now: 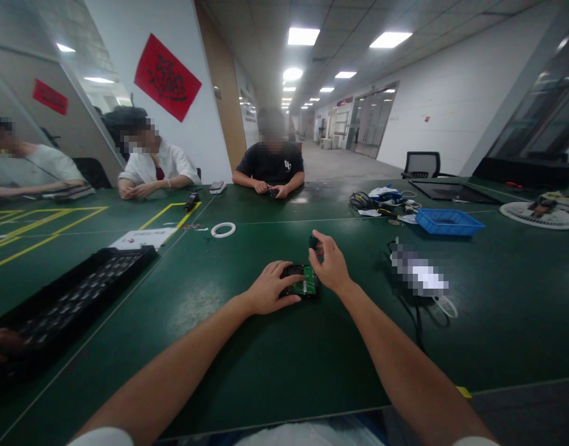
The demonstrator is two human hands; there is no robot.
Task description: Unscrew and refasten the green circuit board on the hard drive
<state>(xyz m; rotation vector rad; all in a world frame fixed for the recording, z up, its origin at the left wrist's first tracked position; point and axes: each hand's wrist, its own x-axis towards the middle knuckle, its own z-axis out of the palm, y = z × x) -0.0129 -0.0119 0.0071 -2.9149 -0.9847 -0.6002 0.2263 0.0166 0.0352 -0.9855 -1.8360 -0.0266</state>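
Note:
A small black device with a green circuit board point(308, 280) lies on the green table. My left hand point(271, 288) rests over its left side, thumb along the near edge and fingers across the top, gripping it. Just above the device's right side is my right hand point(330, 263), its fingers pinched around a small dark object point(313, 241), upright and partly hidden by the fingers. What that object is cannot be made out for certain.
A blue tray point(449, 222) and a cable pile point(382, 199) lie at the back right. A white ring point(224, 230) is left of centre, a long black frame point(80, 291) at left with another person's hand point(3, 347). Three people sit beyond.

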